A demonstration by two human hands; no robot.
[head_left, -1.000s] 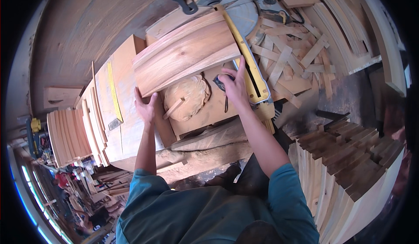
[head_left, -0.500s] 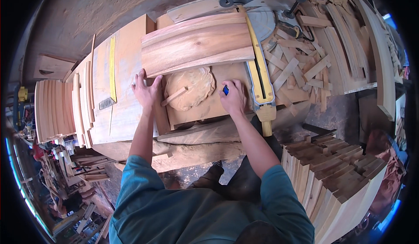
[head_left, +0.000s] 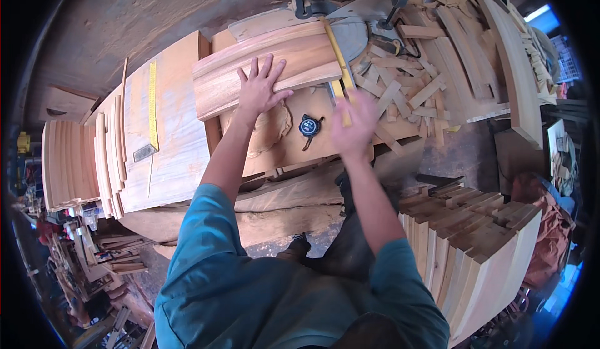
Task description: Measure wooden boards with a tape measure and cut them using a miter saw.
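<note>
My left hand [head_left: 260, 88] lies flat with fingers spread on a stack of curved wooden boards [head_left: 219, 86] on the workbench. My right hand [head_left: 354, 127] is blurred, lifted above the bench near a yellow ruler [head_left: 335, 58], holding nothing that I can see. Between the hands a small dark tape measure [head_left: 309, 126] lies on the bench top. A round carved wood piece [head_left: 275, 130] sits just below the boards, partly under my left wrist.
A mitre saw [head_left: 350, 11] stands behind the boards. Wood offcuts [head_left: 406, 93] pile to the right. A yellow square [head_left: 152, 108] lies on a broad plank at left. Stacked curved slats [head_left: 481, 249] stand lower right, more slats [head_left: 65, 161] at far left.
My left hand moved from the bench edge up onto the curved boards. My right hand let go of the dark tape measure, which now lies on the bench, and lifted away.
</note>
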